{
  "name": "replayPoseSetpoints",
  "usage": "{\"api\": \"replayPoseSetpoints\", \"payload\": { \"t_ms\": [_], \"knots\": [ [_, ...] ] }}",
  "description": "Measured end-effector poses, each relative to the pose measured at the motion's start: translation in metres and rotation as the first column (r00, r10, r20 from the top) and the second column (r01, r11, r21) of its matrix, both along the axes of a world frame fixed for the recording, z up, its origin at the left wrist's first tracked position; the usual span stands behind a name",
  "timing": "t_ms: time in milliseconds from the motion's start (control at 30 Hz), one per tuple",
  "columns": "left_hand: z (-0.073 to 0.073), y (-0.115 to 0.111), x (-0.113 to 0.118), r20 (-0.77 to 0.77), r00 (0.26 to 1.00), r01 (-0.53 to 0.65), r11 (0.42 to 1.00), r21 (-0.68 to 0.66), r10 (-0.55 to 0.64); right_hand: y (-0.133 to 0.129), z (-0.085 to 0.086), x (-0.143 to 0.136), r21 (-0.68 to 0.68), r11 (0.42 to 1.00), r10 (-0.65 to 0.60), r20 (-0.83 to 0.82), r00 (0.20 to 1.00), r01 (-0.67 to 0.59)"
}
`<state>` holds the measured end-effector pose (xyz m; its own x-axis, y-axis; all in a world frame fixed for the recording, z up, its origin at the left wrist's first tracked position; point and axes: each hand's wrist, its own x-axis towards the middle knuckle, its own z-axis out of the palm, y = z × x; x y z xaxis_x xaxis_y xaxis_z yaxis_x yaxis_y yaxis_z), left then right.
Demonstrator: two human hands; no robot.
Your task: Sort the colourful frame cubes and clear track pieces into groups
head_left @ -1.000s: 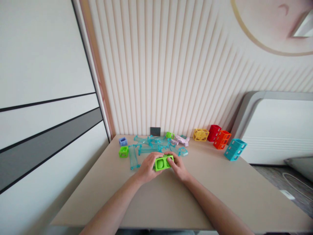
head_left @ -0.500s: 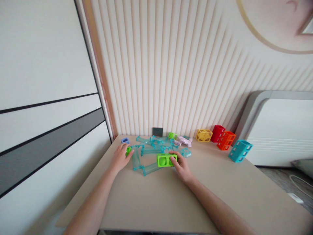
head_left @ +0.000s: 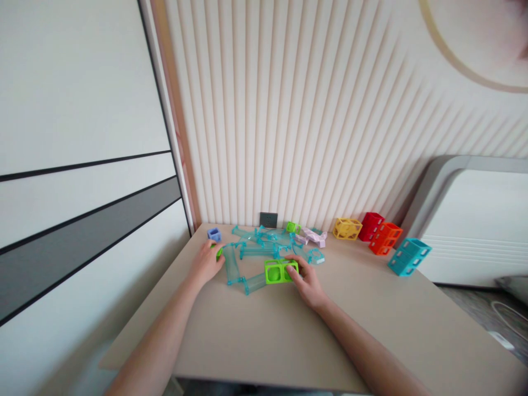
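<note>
My right hand (head_left: 308, 281) grips a lime-green double cube block (head_left: 274, 271) by its right end, thumb on the front face. At the left of the pieces, the fingers of my left hand (head_left: 207, 261) are closed round a small green cube block (head_left: 219, 252), mostly covered by them. Just behind that hand sits a blue cube block (head_left: 214, 235). Between my hands lie several clear teal track pieces (head_left: 232, 265), one of them partly hidden behind the double block (head_left: 281, 264).
A green cube (head_left: 293, 227) and a pale purple piece (head_left: 314, 237) lie at the back. Along the right stand yellow (head_left: 347, 229), red (head_left: 371, 226), orange (head_left: 385, 238) and teal (head_left: 409, 257) blocks. A dark socket (head_left: 268, 220) is on the ribbed wall; a white panel (head_left: 103, 231) borders the left.
My left fingers have closed further round the small green cube, covering more of it. The right hand still holds the double block. The view has shifted slightly.
</note>
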<state>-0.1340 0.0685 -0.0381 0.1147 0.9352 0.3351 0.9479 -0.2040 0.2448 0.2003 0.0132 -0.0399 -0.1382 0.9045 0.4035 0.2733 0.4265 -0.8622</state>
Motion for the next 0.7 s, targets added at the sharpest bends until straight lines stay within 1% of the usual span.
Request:
{"api": "replayPoseSetpoints", "payload": {
  "t_ms": [100, 200, 400, 500, 600, 700],
  "knots": [
    [0.0025, -0.0019, 0.0021, -0.041, 0.999, 0.014, 1.000, 0.005, -0.014, -0.0004, 0.0003, -0.0003, -0.003, 1.000, -0.002, 0.011, 1.000, 0.002],
    [0.0032, -0.0034, 0.0027, -0.047, 0.999, 0.019, 1.000, 0.004, -0.019, -0.0004, -0.0002, -0.0002, -0.012, 1.000, 0.007, 0.015, 1.000, -0.007],
    [-0.0024, -0.0032, -0.0010, -0.044, 0.999, -0.006, 1.000, -0.005, 0.006, 0.0002, -0.0010, 0.0007, -0.024, 1.000, 0.019, 0.008, 1.000, -0.019],
    [-0.0049, -0.0016, -0.0024, -0.018, 1.000, -0.015, 1.000, 0.013, 0.015, 0.0001, -0.0003, 0.0007, -0.019, 1.000, 0.015, 0.018, 1.000, -0.015],
    [-0.0056, 0.0009, -0.0042, 0.025, 0.998, -0.060, 0.995, 0.076, 0.058, 0.0000, 0.0007, 0.0006, -0.014, 1.000, 0.014, 0.029, 0.999, -0.013],
    [-0.0023, 0.0028, -0.0070, 0.096, 0.989, -0.131, 0.969, 0.209, 0.113, -0.0001, 0.0012, 0.0005, -0.010, 1.000, 0.011, 0.031, 0.999, -0.011]
  ]
}}
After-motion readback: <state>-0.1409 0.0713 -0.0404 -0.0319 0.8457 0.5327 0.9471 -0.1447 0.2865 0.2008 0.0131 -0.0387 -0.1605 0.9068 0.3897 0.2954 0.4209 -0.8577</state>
